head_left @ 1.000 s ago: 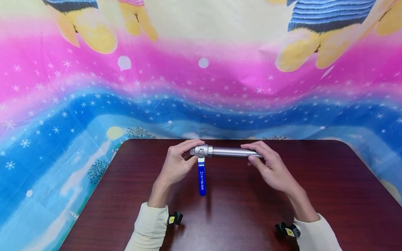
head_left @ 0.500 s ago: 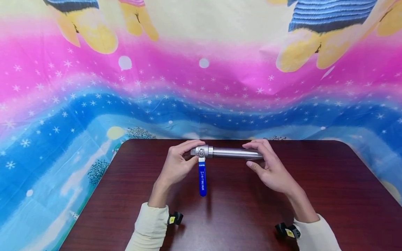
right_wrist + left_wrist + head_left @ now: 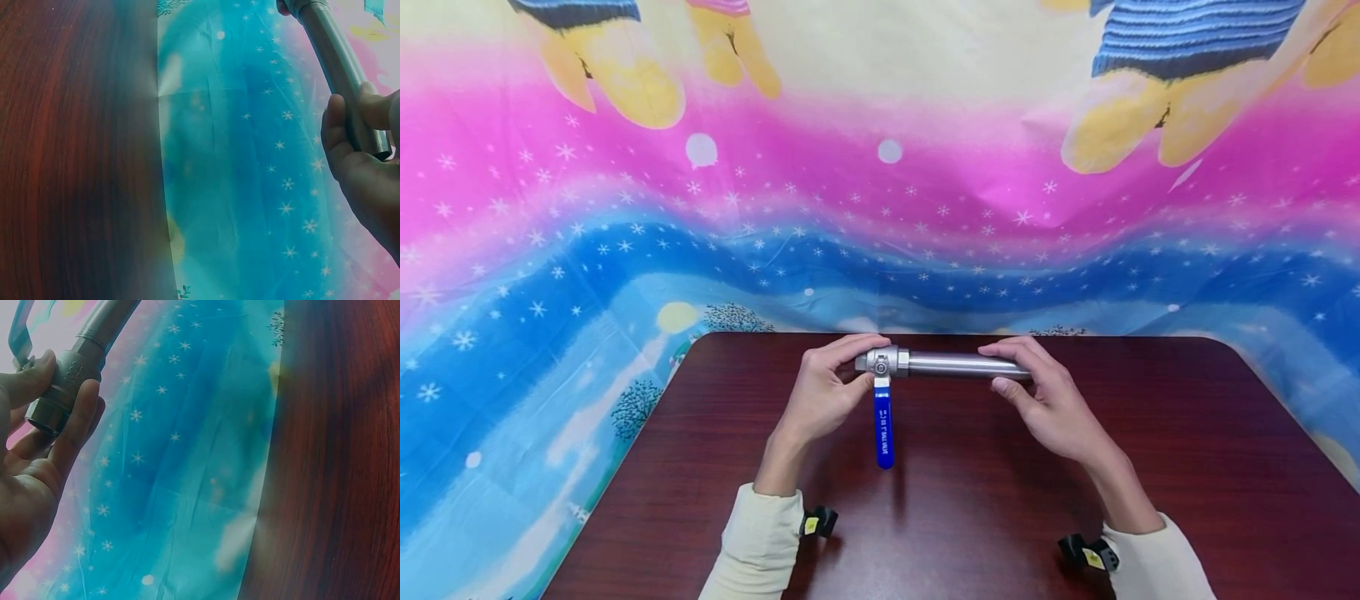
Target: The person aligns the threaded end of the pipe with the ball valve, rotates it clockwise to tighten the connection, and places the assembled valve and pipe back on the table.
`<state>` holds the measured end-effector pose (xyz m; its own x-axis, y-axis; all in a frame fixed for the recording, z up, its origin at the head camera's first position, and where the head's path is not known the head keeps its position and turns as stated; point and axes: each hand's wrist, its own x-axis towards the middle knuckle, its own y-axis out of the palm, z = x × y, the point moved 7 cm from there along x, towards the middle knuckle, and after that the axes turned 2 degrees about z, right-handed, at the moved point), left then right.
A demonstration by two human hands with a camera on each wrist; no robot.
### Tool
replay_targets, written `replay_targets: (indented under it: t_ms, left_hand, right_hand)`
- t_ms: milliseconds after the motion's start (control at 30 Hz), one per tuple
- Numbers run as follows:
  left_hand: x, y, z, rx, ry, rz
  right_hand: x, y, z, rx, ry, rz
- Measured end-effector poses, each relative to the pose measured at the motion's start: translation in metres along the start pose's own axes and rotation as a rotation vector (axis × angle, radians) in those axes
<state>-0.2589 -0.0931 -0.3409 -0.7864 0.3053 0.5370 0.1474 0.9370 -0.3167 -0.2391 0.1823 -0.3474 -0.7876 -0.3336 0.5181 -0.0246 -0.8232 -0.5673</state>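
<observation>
In the head view a steel ball valve (image 3: 882,362) is joined to a straight metal pipe (image 3: 958,365), the two lying in one level line above the table. My left hand (image 3: 827,392) grips the valve body between thumb and fingers. From the valve a blue lever handle (image 3: 884,427) with printed lettering points toward me. At the pipe's other end, my right hand (image 3: 1051,400) holds it with fingers over the far side and thumb on the near side. The right wrist view shows the pipe's open end (image 3: 381,153) inside that hand's grasp.
The dark reddish-brown table (image 3: 955,533) has rounded far corners. Behind it hangs a printed cloth (image 3: 925,208) in pink and blue with snowflakes. A small black wrist camera (image 3: 820,522) sits by the left cuff, another black camera (image 3: 1086,552) by the right.
My right thumb and fingers loosened from the pipe half a second ago and now close round it again. The left hand and the valve stay in place.
</observation>
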Motion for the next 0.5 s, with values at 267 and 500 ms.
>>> replay_targets:
  t_ms: [267,500]
  left_hand:
    - [-0.0002,-0.0005,0.0004,-0.004,0.003,-0.002]
    - [-0.0001,-0.0003,0.0004,0.0,0.001,0.003]
  right_hand:
    - [-0.0009,0.0014,-0.0029,0.062,0.002,0.022]
    - [-0.0018,0.0032,-0.0011,0.079,0.01,0.036]
